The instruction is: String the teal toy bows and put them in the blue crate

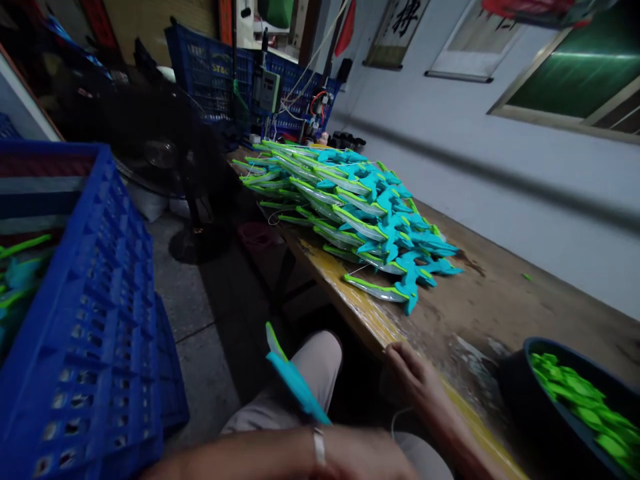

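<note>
My left hand point(367, 455) is at the bottom edge, blurred, a pale band on its wrist; its fingers are out of sight. Beyond the left forearm, a teal and lime-green plastic toy bow point(296, 385) juts out over my lap. Its lower end is hidden behind the arm, and whether the hand grips it does not show. My right hand point(406, 365) is beside the table's yellow front edge with its fingers curled closed. What they pinch, if anything, cannot be made out. A thin white string point(397, 417) loops between the two hands.
Similar toy bows point(345, 200) lie stacked on the wooden table point(505, 280). A dark basin point(525, 393) of lime-green pieces stands at right. At left is a blue plastic crate point(107, 293) containing more toys. A fan point(193, 240) stands behind it, and crates point(205, 73) line the back.
</note>
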Motion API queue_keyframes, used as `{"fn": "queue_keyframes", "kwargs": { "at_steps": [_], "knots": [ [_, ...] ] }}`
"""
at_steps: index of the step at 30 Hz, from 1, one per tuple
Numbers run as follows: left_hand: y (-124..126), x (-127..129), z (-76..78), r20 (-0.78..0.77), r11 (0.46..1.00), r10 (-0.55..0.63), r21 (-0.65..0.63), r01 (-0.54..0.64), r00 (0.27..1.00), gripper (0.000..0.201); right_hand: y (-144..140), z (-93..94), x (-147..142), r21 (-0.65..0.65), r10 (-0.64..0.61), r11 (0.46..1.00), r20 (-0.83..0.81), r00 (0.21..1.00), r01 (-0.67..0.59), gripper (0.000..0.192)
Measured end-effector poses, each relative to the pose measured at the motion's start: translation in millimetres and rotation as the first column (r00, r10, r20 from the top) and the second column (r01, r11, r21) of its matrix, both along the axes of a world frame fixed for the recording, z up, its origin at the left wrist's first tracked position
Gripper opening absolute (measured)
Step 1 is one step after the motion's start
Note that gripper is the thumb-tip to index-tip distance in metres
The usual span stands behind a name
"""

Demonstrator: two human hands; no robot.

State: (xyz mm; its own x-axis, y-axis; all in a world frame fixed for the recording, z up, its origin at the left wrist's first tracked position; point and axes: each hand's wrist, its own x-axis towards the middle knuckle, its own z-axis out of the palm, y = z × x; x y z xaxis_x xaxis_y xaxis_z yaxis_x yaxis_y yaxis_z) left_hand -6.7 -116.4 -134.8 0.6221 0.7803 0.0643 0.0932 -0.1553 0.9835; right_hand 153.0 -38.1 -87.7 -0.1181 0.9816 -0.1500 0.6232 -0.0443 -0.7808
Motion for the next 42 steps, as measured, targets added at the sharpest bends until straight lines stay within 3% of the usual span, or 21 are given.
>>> {"fn": "queue_keyframes", "kwargs": {
  "at_steps": [2,5,7,9,11,14,16,18,20,22,26,29,34,40,42],
  "knots": [
    [27.8,-58.1,-7.7,-0.123,0.953,0.289,-0.054,-0.297,0.949,0.031,-7.4,-19.3,-4.4,-0.105,-0.005,0.994,-0.101,0.995,-0.005,0.053],
    [65.2,-140.5,-23.5,-0.318,0.738,0.626,-0.051,-0.672,0.712,0.036,-11.0,-29.4,-14.5,-0.148,0.027,0.988,-0.159,0.987,-0.051,0.053],
    [79.7,-178.1,-40.0,-0.439,0.579,0.721,-0.043,-0.814,0.536,0.039,-9.2,-22.8,-24.1,-0.166,0.078,0.98,-0.17,0.982,-0.107,0.048],
    [82.7,-196.3,-59.3,-0.545,0.477,0.712,-0.088,-0.875,0.443,0.041,-6.5,-10.1,-35.4,-0.195,0.135,0.966,-0.177,0.975,-0.169,0.041],
    [76.9,-198.3,-77.6,-0.614,0.412,0.664,-0.177,-0.894,0.427,0.04,-4.4,2.5,-47.0,-0.222,0.174,0.951,-0.19,0.966,-0.214,0.036],
    [64.6,-185.9,-97.0,-0.622,0.316,0.618,-0.364,-0.876,0.481,0.04,-2.2,11.0,-61.6,-0.224,0.19,0.945,-0.22,0.957,-0.239,0.032],
    [60.7,-176.0,-102.1,-0.554,0.259,0.633,-0.507,-0.822,0.541,0.038,-0.9,8.5,-69.3,-0.21,0.193,0.946,-0.25,0.949,-0.248,0.033],
    [61.5,-168.6,-98.7,-0.425,0.235,0.69,-0.634,-0.737,0.586,0.031,0.3,2.6,-76.0,-0.209,0.192,0.944,-0.283,0.94,-0.256,0.037],
    [64.9,-164.4,-85.4,-0.262,0.249,0.765,-0.722,-0.646,0.589,0.02,0.9,-1.8,-82.1,-0.222,0.174,0.942,-0.311,0.934,-0.25,0.041],
    [67.9,-162.3,-62.9,-0.083,0.305,0.824,-0.769,-0.562,0.561,0.014,0.9,-0.6,-88.0,-0.231,0.147,0.945,-0.336,0.93,-0.232,0.044],
    [65.0,-153.8,-8.5,0.248,0.477,0.845,-0.749,-0.459,0.474,0.032,0.2,19.3,-101.4,-0.176,0.103,0.967,-0.388,0.916,-0.183,0.039],
    [54.8,-138.7,20.0,0.372,0.546,0.828,-0.701,-0.458,0.419,0.042,-1.5,34.7,-114.1,-0.107,0.09,0.983,-0.428,0.899,-0.149,0.033],
    [33.3,-113.9,36.9,0.472,0.609,0.792,-0.652,-0.452,0.387,0.035,-11.3,39.6,-132.8,-0.036,0.101,0.989,-0.524,0.846,-0.141,0.031],
    [24.1,-107.8,45.3,0.651,0.769,0.638,-0.511,-0.385,0.411,0.031,-27.5,47.6,-141.7,-0.021,0.142,0.979,-0.641,0.755,-0.202,0.026],
    [25.2,-107.2,46.3,0.676,0.795,0.607,-0.503,-0.341,0.418,0.031,-30.3,50.5,-142.6,-0.033,0.146,0.974,-0.667,0.731,-0.224,0.027]
  ]
}}
